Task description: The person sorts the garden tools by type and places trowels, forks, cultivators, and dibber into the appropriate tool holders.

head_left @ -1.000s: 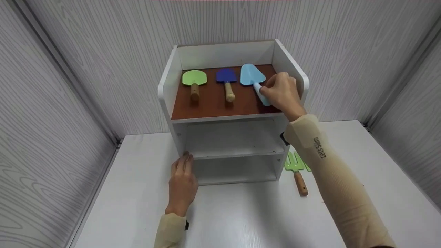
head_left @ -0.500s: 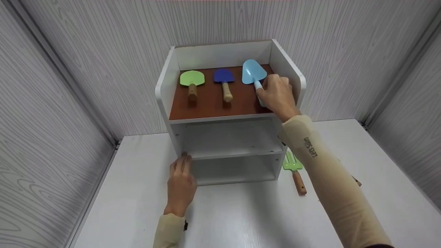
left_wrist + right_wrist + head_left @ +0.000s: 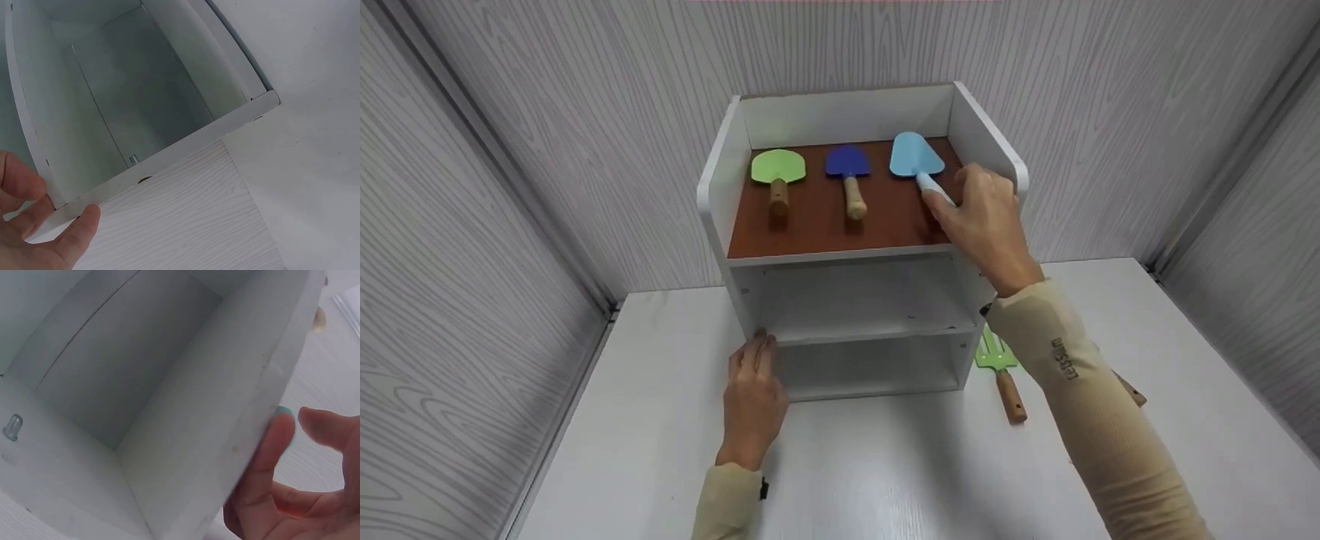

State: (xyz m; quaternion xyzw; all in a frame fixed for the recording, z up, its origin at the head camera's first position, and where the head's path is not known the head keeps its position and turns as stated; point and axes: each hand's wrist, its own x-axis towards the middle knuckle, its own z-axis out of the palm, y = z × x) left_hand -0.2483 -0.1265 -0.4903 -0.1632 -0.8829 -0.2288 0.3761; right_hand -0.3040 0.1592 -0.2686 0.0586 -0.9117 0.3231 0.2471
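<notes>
While the fingers of the right hand [image 3: 988, 217] lay at the handle of the light-blue scoop [image 3: 916, 157], a narrow gap showed between thumb and forefinger; whether they pinched the handle could not be told. Compared with half a second earlier, the handle had swung rightward, the blade pointing rearward, just ahead of the fingers, over the red-brown shelf [image 3: 817, 232]. This was judged a small adjustment of the scoop's lie, the work being at placement rather than carrying. Left of these fingers lay the dark-blue scoop [image 3: 847, 161], near, and the green scoop [image 3: 778, 166], farther off, blades likewise rearward. Below them, on the tabletop [image 3: 855, 465], lay a green fork [image 3: 997, 363] and, partly hidden by the sleeve [image 3: 1046, 330], a wooden handle [image 3: 1131, 391]. Lower left, the left hand's [image 3: 754, 405] fingers gripped the side edge of the white cabinet [image 3: 712, 184], apparently steadying it.
</notes>
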